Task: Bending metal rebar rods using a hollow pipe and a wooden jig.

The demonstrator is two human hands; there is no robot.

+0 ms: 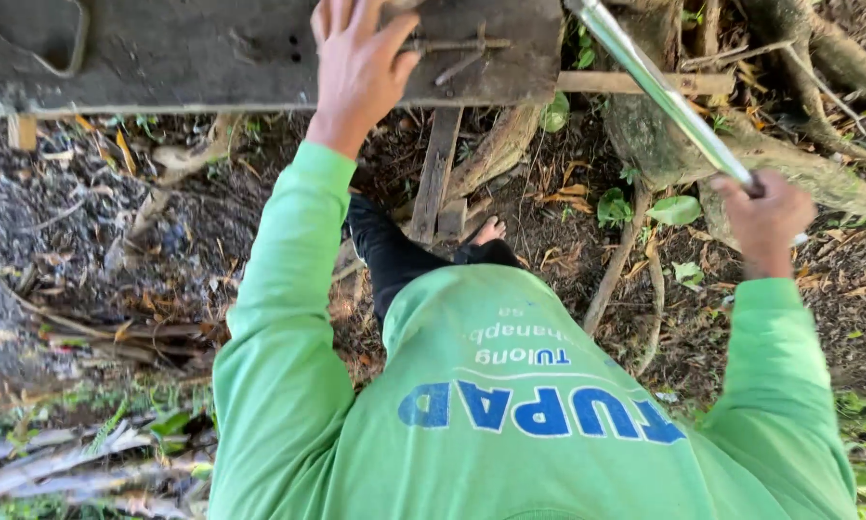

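My left hand [356,67] rests flat, fingers spread, on a dark weathered wooden plank [183,53] that runs across the top of the view. Next to its fingertips a few rusty bent nails [452,53] stick out of the plank. My right hand [765,220] is closed around the end of a long shiny metal blade or rod [659,91] that slants up to the left toward the plank's right end. I wear a bright green long-sleeved shirt [510,404] and dark trousers, and a bare foot [491,229] stands on the soil below.
Thick tree roots [799,159] spread at the upper right. Wooden slats [435,173] lean under the plank. The ground is dark soil with dry leaves, sticks and small green plants [674,209]. Cut branches [57,462] lie at the lower left.
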